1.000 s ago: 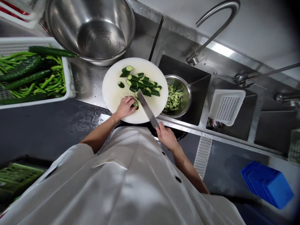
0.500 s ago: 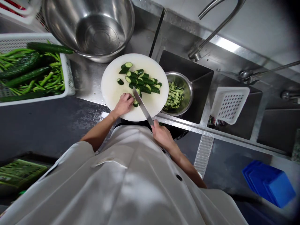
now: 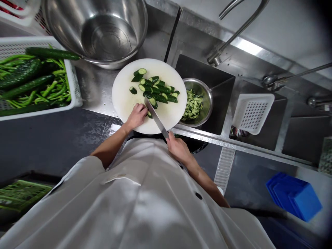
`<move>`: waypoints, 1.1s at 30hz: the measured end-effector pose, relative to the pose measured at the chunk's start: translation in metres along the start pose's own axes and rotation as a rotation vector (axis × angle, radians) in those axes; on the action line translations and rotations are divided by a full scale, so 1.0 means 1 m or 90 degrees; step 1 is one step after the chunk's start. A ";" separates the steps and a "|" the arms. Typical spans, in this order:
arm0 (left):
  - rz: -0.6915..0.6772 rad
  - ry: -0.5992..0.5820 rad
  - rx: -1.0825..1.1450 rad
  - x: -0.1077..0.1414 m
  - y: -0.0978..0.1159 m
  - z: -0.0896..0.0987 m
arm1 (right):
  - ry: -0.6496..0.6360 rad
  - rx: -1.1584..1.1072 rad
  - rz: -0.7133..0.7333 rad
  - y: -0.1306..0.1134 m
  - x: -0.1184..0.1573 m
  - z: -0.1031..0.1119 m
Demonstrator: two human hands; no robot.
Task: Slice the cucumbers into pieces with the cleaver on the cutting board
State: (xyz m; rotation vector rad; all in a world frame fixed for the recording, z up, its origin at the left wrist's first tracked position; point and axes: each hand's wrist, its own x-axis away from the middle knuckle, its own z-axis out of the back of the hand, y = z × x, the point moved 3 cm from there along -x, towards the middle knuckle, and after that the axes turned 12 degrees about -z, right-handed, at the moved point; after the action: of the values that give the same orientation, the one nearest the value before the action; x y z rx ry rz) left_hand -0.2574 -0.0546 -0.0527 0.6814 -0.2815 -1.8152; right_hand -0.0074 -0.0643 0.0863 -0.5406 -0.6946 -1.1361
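Note:
My right hand [image 3: 178, 147] is closed around the handle of a kitchen knife [image 3: 158, 121]. The blade points up and to the left over a round white cutting board [image 3: 124, 79]. My left hand [image 3: 137, 116] has curled fingers pressing a piece of cucumber [image 3: 149, 114] against the board, just left of the blade; the fingers hide part of it. Several cut chunks of cucumber [image 3: 157, 90] lie beyond the knife, and one short piece [image 3: 133, 90] sits apart at the left. A steel bowl [image 3: 210, 103] of sliced cucumber [image 3: 193, 105] stands right of the board, partly under its edge.
A large steel basin [image 3: 111, 64] stands behind the board. At the left, a white basket [image 3: 76, 86] holds whole cucumbers [image 3: 23, 72] and green peppers [image 3: 49, 88]. Sinks with a tap [image 3: 216, 58] lie to the right, one with a white perforated basket [image 3: 254, 114]. Blue containers [image 3: 294, 197] are at the lower right.
The knife blade has shifted slightly left, closer to my left fingers. My left hand stays on the cucumber piece, and the other chunks lie as before.

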 end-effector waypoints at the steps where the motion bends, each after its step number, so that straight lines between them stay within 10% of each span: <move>1: 0.001 0.000 0.006 0.000 0.000 0.000 | -0.004 0.001 -0.001 0.000 0.000 0.000; 33: 0.002 0.054 0.007 -0.001 -0.002 0.002 | 0.082 -0.062 0.007 0.000 -0.024 -0.003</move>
State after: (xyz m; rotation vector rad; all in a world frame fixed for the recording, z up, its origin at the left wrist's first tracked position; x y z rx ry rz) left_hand -0.2598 -0.0533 -0.0516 0.7626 -0.2365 -1.7778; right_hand -0.0130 -0.0514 0.0663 -0.5468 -0.5270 -1.1880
